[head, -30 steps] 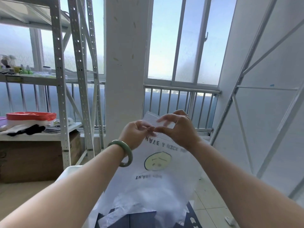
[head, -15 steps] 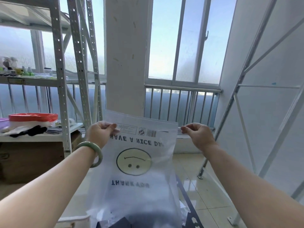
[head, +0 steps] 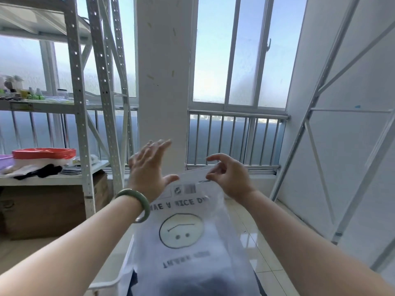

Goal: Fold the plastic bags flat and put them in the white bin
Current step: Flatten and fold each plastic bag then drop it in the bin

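by the window [head: 213, 60], right hand [head: 228, 177] pinches the bag [head: 181, 233] at its top so it hangs flat; left hand [head: 147, 167] spread.

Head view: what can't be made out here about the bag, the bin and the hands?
The white bin: only a rim corner shows. The plastic bag hangs in front of it and the bottom edge cuts it off, so its contents are hidden.
The left hand: its fingers are motion-blurred, and whether the thumb touches the bag is unclear.
The lower print on the bag: blurred, unreadable.
The shelf items, far left: too small to name.
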Available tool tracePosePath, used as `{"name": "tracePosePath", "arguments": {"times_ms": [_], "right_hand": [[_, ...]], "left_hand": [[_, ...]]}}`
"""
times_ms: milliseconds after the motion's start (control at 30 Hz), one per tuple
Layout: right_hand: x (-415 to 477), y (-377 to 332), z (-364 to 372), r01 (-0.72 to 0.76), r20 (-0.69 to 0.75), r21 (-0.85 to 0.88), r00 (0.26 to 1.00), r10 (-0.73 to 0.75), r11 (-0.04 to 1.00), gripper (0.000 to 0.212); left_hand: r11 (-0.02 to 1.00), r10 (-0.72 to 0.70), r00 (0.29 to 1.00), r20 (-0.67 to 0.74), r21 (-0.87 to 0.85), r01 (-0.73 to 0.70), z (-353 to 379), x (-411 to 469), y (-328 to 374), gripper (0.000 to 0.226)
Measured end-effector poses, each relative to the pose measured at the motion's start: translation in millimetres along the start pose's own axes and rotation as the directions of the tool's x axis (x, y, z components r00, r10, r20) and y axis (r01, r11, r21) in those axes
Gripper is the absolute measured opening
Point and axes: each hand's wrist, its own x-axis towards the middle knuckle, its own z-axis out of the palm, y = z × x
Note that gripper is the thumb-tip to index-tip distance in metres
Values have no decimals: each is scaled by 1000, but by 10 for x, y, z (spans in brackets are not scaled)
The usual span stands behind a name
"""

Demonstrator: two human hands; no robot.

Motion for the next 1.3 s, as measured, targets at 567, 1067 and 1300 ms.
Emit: {"name": "tracePosePath", "arguments": {"times_ms": [567, 1067, 1300], "right_hand": [[-179, 416, -442, -569, 294, 507, 820, 491, 647, 47], [-298, 614, -193, -314, 120, 849, 898, 422, 426, 114], [-439, 538, -168, -307, 133, 653, 946, 295, 692, 41]], "left_hand": [[629, -643, 762, 69, -521, 577, -16, -57, -298, 17], [420, -794, 601, 88, -636, 648, -16, -193, -477, 18], [408, -802, 591, 83, -646, 645, -71, -236, -485, 22]]}}
